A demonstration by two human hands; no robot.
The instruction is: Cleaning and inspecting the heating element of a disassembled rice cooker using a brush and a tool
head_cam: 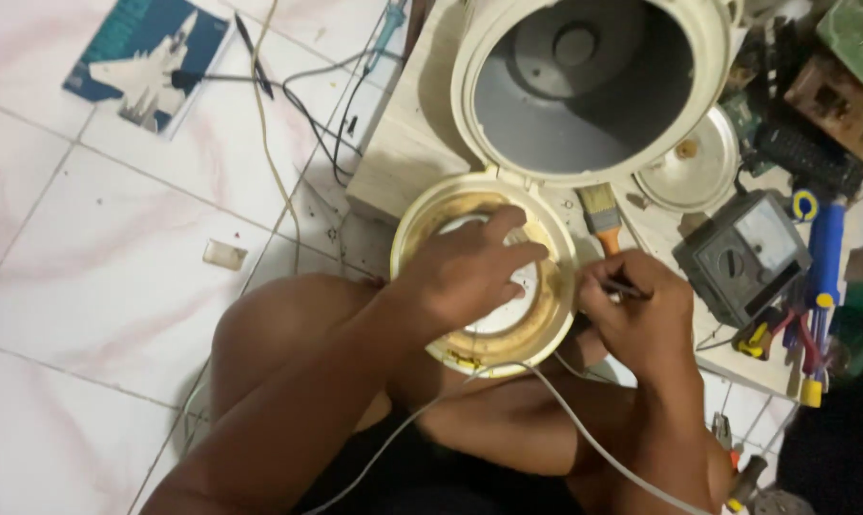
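Sits low over a pale tiled floor (pixel 116 286), marbled pink, with a low wooden board (pixel 403 143) serving as the bench. Has a cream rice cooker (pixel 584 86) lying open on that board, its grey well empty. Shows the cooker's hinged lid (pixel 546 329) swung down toward the knees, its yellowed inner ring facing up.

Looks like close work at the lid's right edge, judged from the hands alone. Presses the left hand (pixel 469 272) flat on the middle of the lid, fingers spread, clasping nothing. Pinches a thin dark tool (pixel 627 289) in the right hand (pixel 641 319), fingers closed round it, tip just beside the lid's rim; cannot tell what kind of tool. Calls, most likely, for a lid held dead still and a light, exact touch at the rim.

Keeps a grey meter (pixel 741 253) right of the hands, a round metal plate (pixel 689 172) behind it, a small paintbrush (pixel 601 215) touching the board between cooker and lid. Trails a white cable (pixel 584 429) from under the lid across the lap. Leaves a card with a jet picture (pixel 150 62) well apart on the tiles.
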